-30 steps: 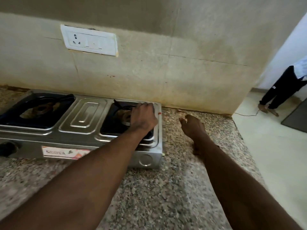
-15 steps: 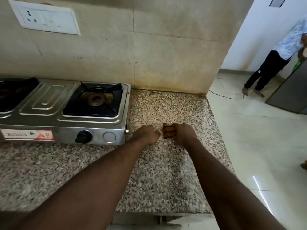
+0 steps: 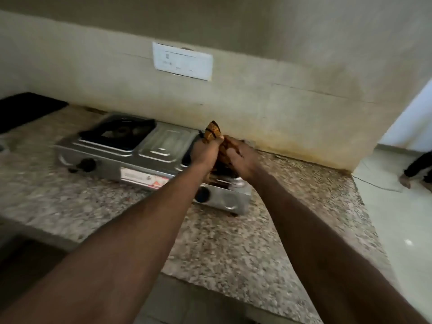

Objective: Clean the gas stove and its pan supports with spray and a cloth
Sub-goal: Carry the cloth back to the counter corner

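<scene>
A steel two-burner gas stove point(image 3: 161, 146) stands on the speckled granite counter point(image 3: 233, 242) against the wall. Its left burner with a black pan support point(image 3: 121, 133) is in plain sight. My left hand point(image 3: 205, 152) and my right hand point(image 3: 239, 157) are together above the right burner, which they hide. Both hands grip a bunched orange and black patterned cloth point(image 3: 212, 131); one end sticks up above my left hand. The frame is blurred. No spray bottle is in view.
A white switch plate point(image 3: 182, 63) is on the wall above the stove. A dark object point(image 3: 25, 108) lies at the counter's far left. The counter ends on the right at a tiled floor, where a person's foot point(image 3: 406, 181) shows.
Both hands moved from the bare counter to the right of the stove up over the right burner. They now hold a patterned cloth. The view swung left.
</scene>
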